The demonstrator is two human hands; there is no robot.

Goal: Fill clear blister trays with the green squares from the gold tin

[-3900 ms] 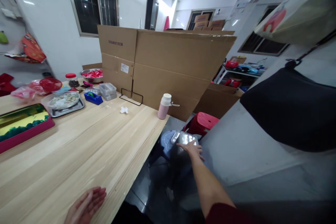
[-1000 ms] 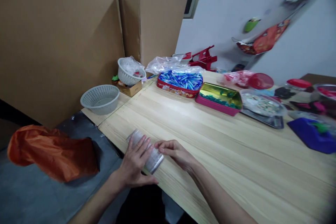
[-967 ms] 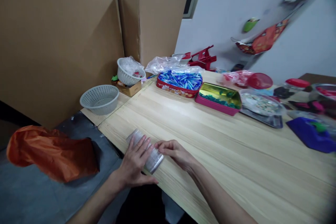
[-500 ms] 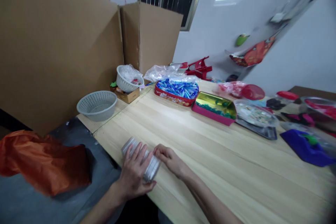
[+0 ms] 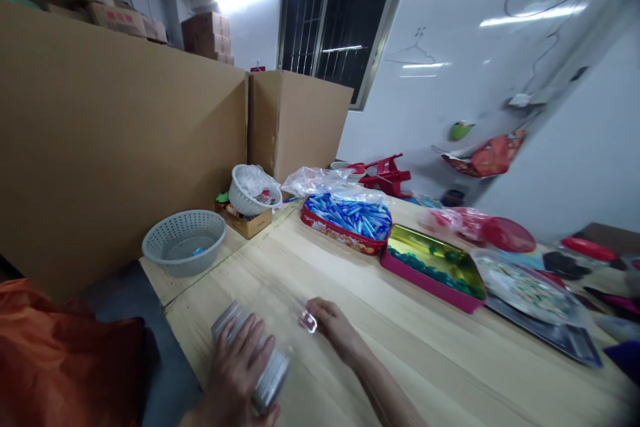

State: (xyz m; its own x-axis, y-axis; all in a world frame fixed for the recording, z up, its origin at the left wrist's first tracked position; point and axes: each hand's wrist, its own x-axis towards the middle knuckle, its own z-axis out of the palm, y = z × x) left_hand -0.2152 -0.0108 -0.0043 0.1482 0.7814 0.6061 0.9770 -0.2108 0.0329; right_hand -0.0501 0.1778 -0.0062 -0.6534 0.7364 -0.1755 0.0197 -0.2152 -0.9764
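A bundle of clear plastic packets point(image 5: 274, 373) lies under my left hand point(image 5: 235, 363) on the near part of the table point(image 5: 235, 273), its silvery stack slanting across the wood. In the head view, that left grip is wide, with the fingers spread over the bundle and closed on it. My right hand point(image 5: 336, 328) is just to the right of the bundle, not touching it. Its grip is narrow, fingertips pinched on a small clear piece point(image 5: 309, 321). A faint clear film seems to span the gap between the hands, but it is too faint to be sure.

Farther along, a grey plastic colander point(image 5: 183, 257) and a white basket point(image 5: 243, 200) holding a plastic bag sit at the far left of the table. A red-rimmed tin of blue tubes point(image 5: 330, 233) and a pink tin point(image 5: 430, 290) lie well apart from my hands, toward the far right. An orange plastic bag point(image 5: 65, 353) sits off the table's left edge, and large cardboard boxes point(image 5: 120, 140) stand behind.
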